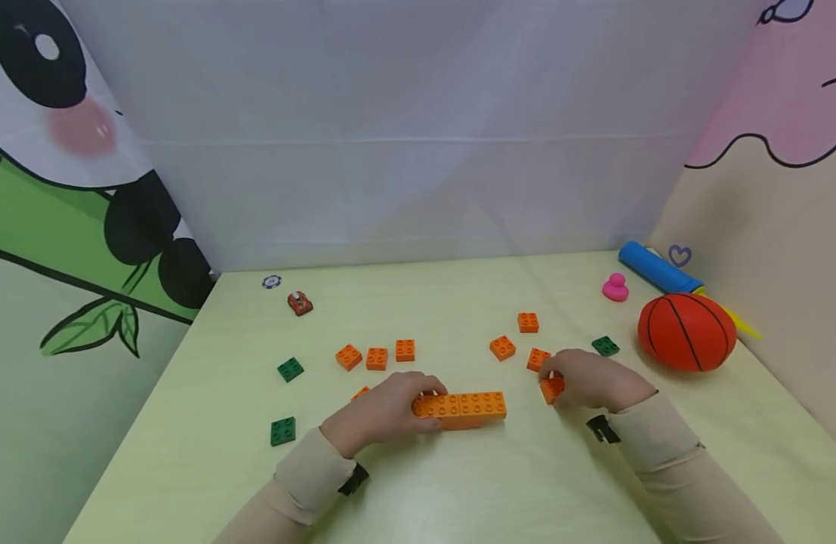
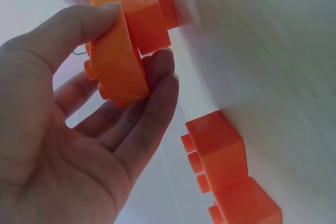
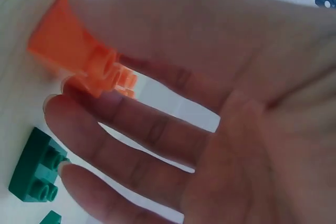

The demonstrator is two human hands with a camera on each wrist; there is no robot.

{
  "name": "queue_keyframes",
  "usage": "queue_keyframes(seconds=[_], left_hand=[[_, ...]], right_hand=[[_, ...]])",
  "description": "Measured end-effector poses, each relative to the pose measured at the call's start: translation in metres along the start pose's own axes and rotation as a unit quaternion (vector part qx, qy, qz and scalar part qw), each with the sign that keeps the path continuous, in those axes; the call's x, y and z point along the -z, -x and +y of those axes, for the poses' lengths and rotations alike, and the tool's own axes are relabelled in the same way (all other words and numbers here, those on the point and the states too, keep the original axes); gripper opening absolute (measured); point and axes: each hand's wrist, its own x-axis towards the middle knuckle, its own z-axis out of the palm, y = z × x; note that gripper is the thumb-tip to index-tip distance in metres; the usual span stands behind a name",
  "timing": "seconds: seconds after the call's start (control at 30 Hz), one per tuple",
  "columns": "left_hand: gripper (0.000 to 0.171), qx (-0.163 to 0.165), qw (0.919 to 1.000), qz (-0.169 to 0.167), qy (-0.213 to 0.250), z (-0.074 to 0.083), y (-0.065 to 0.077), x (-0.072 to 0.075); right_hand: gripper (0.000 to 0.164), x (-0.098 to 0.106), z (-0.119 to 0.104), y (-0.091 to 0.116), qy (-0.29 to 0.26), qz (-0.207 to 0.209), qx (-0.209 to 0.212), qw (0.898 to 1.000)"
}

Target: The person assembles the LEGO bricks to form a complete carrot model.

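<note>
Right of the orange bar [image 1: 467,409], roughly along its long axis (left end gripped by the left hand [image 1: 393,408]), a brick [image 1: 550,390] was pinched by the right hand [image 1: 596,379].

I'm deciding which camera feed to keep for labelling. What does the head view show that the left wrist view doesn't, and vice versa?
Only the head view shows the red ball, pink toy, blue cylinder, small red car and green bricks.

Only the left wrist view shows the palm side of the left hand; the head view shows its back.

Both show that hand gripping a joined orange bar, plus loose orange bricks on the table.
</note>
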Motion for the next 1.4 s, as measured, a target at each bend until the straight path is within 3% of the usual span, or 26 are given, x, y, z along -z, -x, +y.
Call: queue_keyframes(seconds=[0.23,0.4,0.6,1.2,1.4], left_hand=[[0.033,0.007,1.0000,-0.001,0.000,-0.001,0.000,0.000],[0.034,0.013,0.9999,-0.004,0.004,-0.001,0.000,0.000],[0.034,0.021,0.9997,-0.008,0.004,0.000,0.000,0.000],[0.034,0.011,0.9999,-0.006,0.000,0.000,0.000,0.000],[0.034,0.006,1.0000,-0.002,-0.002,0.000,-0.001,0.000]], right_hand=[[0.035,0.002,0.000,-0.002,-0.010,0.036,0.079,0.996],[0.035,0.002,-0.006,-0.002,-0.039,0.064,0.149,0.986],[0.036,-0.004,-0.019,-0.003,-0.073,0.077,0.200,0.974],[0.048,-0.021,-0.031,-0.006,-0.096,0.058,0.238,0.965],[0.047,-0.023,-0.028,-0.011,-0.146,0.023,0.231,0.962]])
